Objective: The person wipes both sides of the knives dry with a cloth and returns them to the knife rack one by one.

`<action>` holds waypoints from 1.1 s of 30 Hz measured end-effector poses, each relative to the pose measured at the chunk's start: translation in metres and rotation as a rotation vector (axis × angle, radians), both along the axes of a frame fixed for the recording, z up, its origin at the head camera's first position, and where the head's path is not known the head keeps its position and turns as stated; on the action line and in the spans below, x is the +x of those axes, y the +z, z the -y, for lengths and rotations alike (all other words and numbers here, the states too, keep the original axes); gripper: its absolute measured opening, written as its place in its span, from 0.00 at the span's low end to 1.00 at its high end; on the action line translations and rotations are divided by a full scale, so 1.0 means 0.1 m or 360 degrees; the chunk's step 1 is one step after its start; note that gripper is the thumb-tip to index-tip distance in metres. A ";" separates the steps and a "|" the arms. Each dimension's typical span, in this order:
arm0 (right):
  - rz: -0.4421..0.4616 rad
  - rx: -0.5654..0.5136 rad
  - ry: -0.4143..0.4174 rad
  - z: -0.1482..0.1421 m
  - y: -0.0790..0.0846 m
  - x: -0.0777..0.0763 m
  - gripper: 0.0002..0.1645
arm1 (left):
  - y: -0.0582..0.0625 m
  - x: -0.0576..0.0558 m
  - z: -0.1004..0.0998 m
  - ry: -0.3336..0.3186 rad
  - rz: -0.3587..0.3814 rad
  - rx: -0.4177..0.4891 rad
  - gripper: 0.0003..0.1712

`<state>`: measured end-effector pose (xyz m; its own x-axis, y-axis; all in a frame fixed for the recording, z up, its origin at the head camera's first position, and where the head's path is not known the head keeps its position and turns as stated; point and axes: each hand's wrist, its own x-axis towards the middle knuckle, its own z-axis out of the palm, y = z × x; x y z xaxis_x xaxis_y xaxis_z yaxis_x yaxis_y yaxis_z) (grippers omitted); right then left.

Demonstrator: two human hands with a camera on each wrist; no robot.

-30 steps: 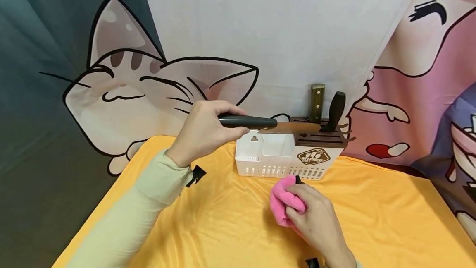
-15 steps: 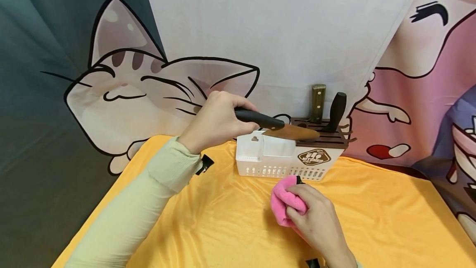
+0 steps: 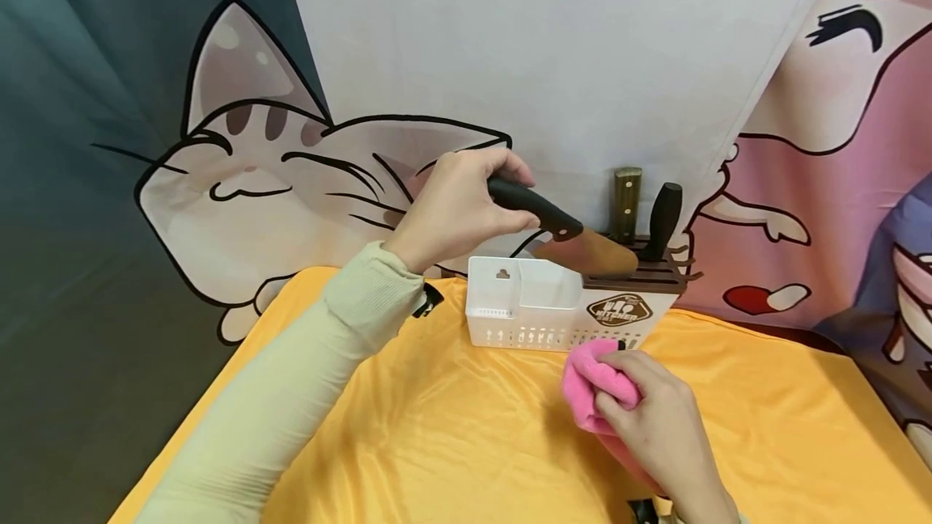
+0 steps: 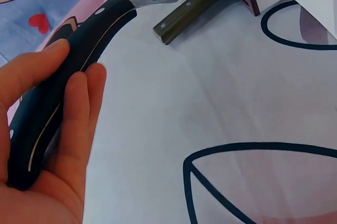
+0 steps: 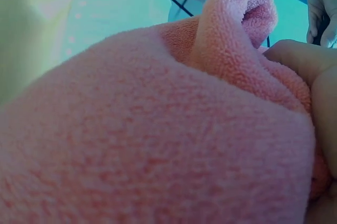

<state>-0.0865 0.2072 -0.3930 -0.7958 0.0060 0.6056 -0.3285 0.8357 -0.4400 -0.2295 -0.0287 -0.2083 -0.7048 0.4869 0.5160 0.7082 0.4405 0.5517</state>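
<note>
My left hand (image 3: 473, 200) holds a kitchen knife (image 3: 535, 207) by its black riveted handle, thumb on one side and fingers on the other. The blade (image 3: 600, 255) slants down to the right, its tip overlapping the slotted brown top (image 3: 633, 273) of a white knife holder (image 3: 524, 306). Two other knives stand upright in the slots: one with a greenish-brown handle (image 3: 626, 204), one with a black handle (image 3: 664, 218). In front of the holder, my right hand (image 3: 662, 419) grips a bunched pink cloth (image 3: 597, 386). That cloth (image 5: 174, 129) fills most of the right wrist view.
A yellow cloth (image 3: 451, 435) covers the table. The holder's left side has open white compartments (image 3: 495, 285) with a perforated wall. Behind stands a printed curtain backdrop (image 3: 568, 63), with cartoon cats. Small brown hooks (image 3: 688, 261) stick out from the holder's right end.
My left hand has moved right and up, and the knife has tilted from nearly level to tip-down over the slotted top. My right hand has shifted slightly right with the pink cloth.
</note>
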 end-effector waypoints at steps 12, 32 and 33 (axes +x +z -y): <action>0.0135 0.0104 -0.0213 -0.55 0.18 0.04 0.21 | 0.01 -0.07 -0.32 -0.0181 -0.0098 0.0269 0.25; 0.0352 0.0378 -0.0161 -1.49 -0.06 -0.18 0.28 | -0.20 -0.08 -0.72 -0.0192 -0.0097 0.0202 0.40; 0.0360 0.0385 -0.0154 -1.51 -0.09 -0.18 0.28 | -0.22 -0.09 -0.74 -0.0198 -0.0119 0.0208 0.40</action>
